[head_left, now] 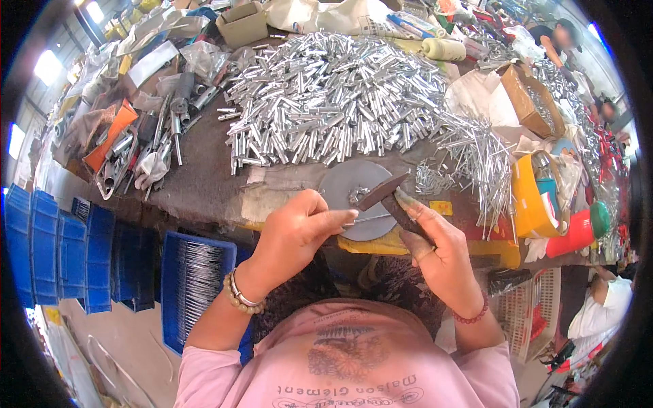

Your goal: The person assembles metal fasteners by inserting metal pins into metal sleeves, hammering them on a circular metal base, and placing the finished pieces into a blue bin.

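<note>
My left hand (296,228) is closed in a pinch at the left side of a round grey disc (337,180). A thin metal rod (374,219) runs from its fingertips to the right, across the disc's near part. In my right hand (439,245) is a hammer, its dark head (383,192) over the disc and its handle gripped between thumb and fingers. Close to the disc's middle lie small metal bits (357,196), partly behind the hammer head. Beyond the disc spreads a big heap of short silvery metal tubes (333,102).
Thin metal pins (479,160) and small bent pieces (430,180) lie right of the disc. A yellow cut-open container (530,197) and a red bottle (570,233) stand further right. Tools (178,102) clutter the left; a blue crate (166,292) of rods sits below. Other people are at the right.
</note>
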The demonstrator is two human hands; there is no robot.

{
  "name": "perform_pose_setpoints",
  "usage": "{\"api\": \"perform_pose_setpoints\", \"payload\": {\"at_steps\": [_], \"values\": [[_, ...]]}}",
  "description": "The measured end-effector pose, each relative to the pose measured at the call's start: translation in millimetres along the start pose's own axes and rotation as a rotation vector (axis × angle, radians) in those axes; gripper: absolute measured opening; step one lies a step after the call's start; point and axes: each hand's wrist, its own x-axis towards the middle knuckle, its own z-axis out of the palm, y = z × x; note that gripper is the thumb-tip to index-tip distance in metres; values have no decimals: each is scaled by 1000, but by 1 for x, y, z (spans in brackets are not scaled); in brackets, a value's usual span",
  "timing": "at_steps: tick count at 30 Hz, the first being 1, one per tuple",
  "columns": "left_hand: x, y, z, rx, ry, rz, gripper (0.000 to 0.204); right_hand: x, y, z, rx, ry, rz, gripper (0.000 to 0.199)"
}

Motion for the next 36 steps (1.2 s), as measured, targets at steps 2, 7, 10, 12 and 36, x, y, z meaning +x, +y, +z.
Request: {"api": "perform_pose_setpoints", "payload": {"at_steps": [2,7,10,12,36], "values": [[-2,-2,0,50,7,50,42,-2,7,2,2,1,2,50],[-3,-4,0,149,23,132,40,0,10,2,72,15,50,49],[-5,-4,4,13,69,52,33,12,14,-3,-29,37,-11,48],[-3,-1,3,19,90,13,28,26,15,-7,-91,2,-39,45],[-40,55,21,-712,152,-739,56,-27,-9,42,333,-294,459,24]]}}
